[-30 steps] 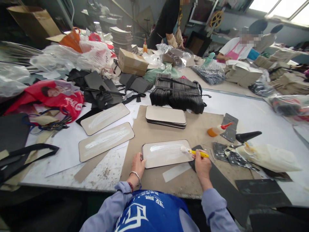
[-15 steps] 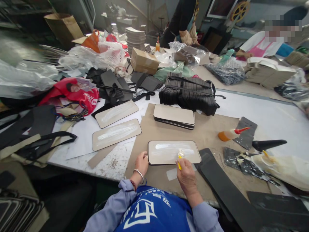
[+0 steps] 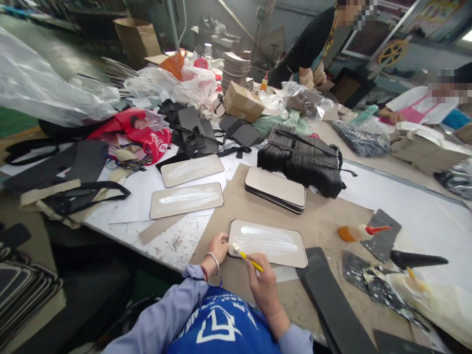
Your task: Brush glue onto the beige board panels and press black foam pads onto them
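Observation:
A beige rounded panel (image 3: 273, 246) with a dark edge lies in front of me, streaked with wet white glue. My left hand (image 3: 217, 250) pinches its left end. In my right hand (image 3: 263, 280) is a small brush (image 3: 251, 261) with a yellow handle, and its white-coated bristles rest near the panel's lower left corner. To the left lie a nearer panel (image 3: 187, 200) and a farther panel (image 3: 192, 170), both smeared white. Behind the panel in front of me sits a stack of plain panels (image 3: 275, 188).
Strapped black pieces (image 3: 300, 160) stand behind the stack. On the right are an amber glue bottle (image 3: 354, 233), a black-handled tool (image 3: 418, 258), a glue-covered bag (image 3: 424, 295) and long dark strips (image 3: 332, 295). A red bag (image 3: 136, 130) lies left. Two people work across the table.
My right hand has drawn the brush leftward across the panel to its lower left corner. The panel now sits slightly turned in view, as the camera has shifted. My left hand stays at its end.

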